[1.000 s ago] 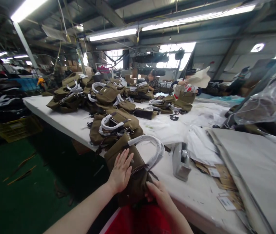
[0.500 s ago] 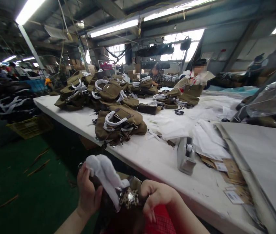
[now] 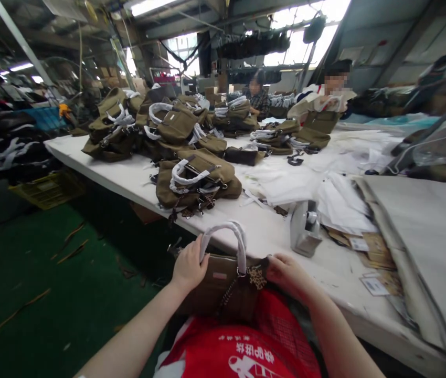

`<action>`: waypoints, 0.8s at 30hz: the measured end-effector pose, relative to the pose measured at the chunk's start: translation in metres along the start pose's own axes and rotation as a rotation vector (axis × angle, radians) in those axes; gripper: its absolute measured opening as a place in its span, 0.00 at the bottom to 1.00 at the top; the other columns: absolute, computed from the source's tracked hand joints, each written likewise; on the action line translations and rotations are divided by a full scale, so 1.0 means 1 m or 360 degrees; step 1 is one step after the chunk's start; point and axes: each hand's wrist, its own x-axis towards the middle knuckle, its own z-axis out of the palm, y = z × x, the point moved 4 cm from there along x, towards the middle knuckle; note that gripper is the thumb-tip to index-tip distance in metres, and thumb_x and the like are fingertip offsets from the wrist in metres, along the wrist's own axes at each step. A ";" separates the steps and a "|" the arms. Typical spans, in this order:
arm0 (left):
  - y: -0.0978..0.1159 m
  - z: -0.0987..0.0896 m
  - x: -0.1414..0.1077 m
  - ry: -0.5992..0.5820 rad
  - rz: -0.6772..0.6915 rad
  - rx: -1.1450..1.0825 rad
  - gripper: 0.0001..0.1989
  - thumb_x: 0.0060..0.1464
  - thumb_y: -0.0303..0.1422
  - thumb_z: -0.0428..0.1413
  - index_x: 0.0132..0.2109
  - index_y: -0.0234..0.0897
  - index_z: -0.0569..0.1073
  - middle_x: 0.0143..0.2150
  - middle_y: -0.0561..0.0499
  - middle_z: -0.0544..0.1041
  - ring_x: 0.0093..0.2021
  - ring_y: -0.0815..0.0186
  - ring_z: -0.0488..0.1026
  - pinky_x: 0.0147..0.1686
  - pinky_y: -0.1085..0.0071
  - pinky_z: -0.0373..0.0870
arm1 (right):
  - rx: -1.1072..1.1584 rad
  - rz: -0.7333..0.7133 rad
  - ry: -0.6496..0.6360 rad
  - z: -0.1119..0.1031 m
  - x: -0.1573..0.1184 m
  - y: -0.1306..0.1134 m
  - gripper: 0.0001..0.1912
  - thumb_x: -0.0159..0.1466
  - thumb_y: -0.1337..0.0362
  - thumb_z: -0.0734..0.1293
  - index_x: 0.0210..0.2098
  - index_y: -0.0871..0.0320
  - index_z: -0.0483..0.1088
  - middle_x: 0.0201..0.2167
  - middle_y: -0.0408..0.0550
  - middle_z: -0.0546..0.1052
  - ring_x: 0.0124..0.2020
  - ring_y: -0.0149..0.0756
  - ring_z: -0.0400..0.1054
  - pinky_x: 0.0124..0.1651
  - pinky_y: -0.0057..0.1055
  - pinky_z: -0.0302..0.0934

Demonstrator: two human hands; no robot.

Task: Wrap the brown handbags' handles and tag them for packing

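An olive-brown handbag [image 3: 215, 289] is held upright in front of my red apron [image 3: 246, 346], close to the table edge. White wrapping covers its raised handle [image 3: 225, 228], and a patterned charm [image 3: 256, 278] hangs near its right end. My left hand [image 3: 189, 265] is closed on the bag's top edge beside the handle. At the right top corner, my right hand [image 3: 286, 273] pinches the bag, its fingertips partly hidden. Just beyond, on the table, lies another olive bag [image 3: 197, 178] with wrapped handles.
Many olive bags [image 3: 176, 123] are heaped on the white table [image 3: 223, 220]. A grey tape dispenser [image 3: 305, 231], white sheets [image 3: 341, 205] and cardboard tags [image 3: 376, 257] lie to the right. A co-worker [image 3: 325, 100] handles a bag across the table. A yellow crate [image 3: 45, 190] stands on the floor at left.
The bag has turned upright, its front panel now showing and its handle standing up. My left hand has moved right and my right hand up to the bag's corner. The view has tilted down.
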 end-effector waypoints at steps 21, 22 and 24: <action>0.004 -0.004 0.050 0.0058 -0.0307 -0.0017 0.18 0.60 0.33 0.47 0.56 0.33 0.65 0.39 0.40 0.80 0.37 0.50 0.79 0.39 0.61 0.71 | -0.1789 -0.0141 0.0456 -0.136 -0.076 0.033 0.24 0.63 0.65 0.59 0.58 0.57 0.67 0.57 0.56 0.69 0.49 0.44 0.70 0.53 0.42 0.62; 0.002 -0.002 0.055 0.0034 -0.0381 -0.0026 0.18 0.61 0.34 0.46 0.56 0.33 0.65 0.39 0.39 0.80 0.38 0.49 0.79 0.39 0.61 0.70 | -0.1817 -0.0181 0.0380 -0.129 -0.075 0.031 0.24 0.63 0.65 0.60 0.58 0.56 0.67 0.58 0.56 0.69 0.52 0.45 0.69 0.56 0.42 0.61; -0.008 0.008 0.063 -0.0077 -0.0589 -0.0061 0.18 0.62 0.36 0.45 0.55 0.32 0.66 0.39 0.37 0.80 0.39 0.48 0.78 0.38 0.60 0.70 | -0.1873 -0.0245 0.0273 -0.114 -0.074 0.031 0.25 0.62 0.64 0.61 0.59 0.56 0.67 0.58 0.55 0.69 0.54 0.46 0.66 0.58 0.42 0.59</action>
